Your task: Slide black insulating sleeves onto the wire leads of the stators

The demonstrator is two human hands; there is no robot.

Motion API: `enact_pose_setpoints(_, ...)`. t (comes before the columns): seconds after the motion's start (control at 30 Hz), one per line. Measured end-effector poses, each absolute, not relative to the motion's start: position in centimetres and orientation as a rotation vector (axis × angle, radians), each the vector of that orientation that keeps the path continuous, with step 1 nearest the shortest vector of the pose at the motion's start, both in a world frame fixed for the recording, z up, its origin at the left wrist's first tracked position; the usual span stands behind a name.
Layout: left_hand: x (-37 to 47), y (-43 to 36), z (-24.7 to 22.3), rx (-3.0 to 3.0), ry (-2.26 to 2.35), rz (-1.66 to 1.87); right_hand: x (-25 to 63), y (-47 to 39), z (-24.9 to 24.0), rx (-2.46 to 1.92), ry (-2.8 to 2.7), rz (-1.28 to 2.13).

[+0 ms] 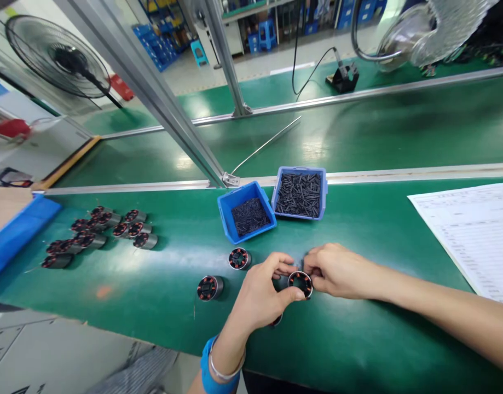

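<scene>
"Ring with copper coils (300, 280): where does it sit?"

"Between the two hands, at the tips of the fingers. The left hand (262, 293) grips it, thumb (292, 296) on the near-left rim, the others bent toward its far-left side."

"And the right hand (345, 271)?"

"Its fingers (314, 261) curl in together right beside the ring's right edge. Whether they pinch something small, I can't tell."

"What's around them?"

"A partly hidden part (277, 320) shows below the left hand, and two wound parts (210, 288) stand to its left. Beyond, a blue bin (226, 218) and a lavender bin (323, 191) sit side by side, both holding thin black pieces (299, 194). A cluster of similar parts (93, 238) lies well apart, far left on the green surface (173, 210)."
</scene>
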State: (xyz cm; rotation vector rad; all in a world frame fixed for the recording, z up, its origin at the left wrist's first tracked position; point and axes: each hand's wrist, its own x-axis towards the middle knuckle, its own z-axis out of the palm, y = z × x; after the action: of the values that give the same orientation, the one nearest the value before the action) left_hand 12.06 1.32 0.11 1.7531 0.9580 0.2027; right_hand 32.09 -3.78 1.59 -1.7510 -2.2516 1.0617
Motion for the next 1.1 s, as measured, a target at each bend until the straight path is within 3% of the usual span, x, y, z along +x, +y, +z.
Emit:
enact_pose_setpoints(0.17,12.1,1.3,0.0,1.816,0.952,0.249,32.4,-3.5,1.9,-1.689,-2.395,0.748)
enact_pose_setpoints(0.43,12.4,1.4,0.2,1.953,0.968,0.233,33.2,-2.8,1.6,-1.399,-2.195,0.942)
enact_pose_setpoints(0.6,12.9,1.3,0.5,1.953,1.019,0.211,33.6,-0.7,5.1,-1.423,-2.454,0.611)
enact_pose_setpoints(0.77,12.9,1.9,0.4,1.827,1.019,0.210,35.4,5.1,5.5,-1.863,-2.400,0.184)
enact_pose_setpoints(0.93,13.8,3.6,0.8,1.798,0.927,0.191,36.2,8.0,2.6,-2.031,-2.439,0.123)
enact_pose_setpoints(1.1,15.2,4.8,0.9,1.906,0.773,0.186,36.5,8.2,2.7,-2.028,-2.326,0.112)
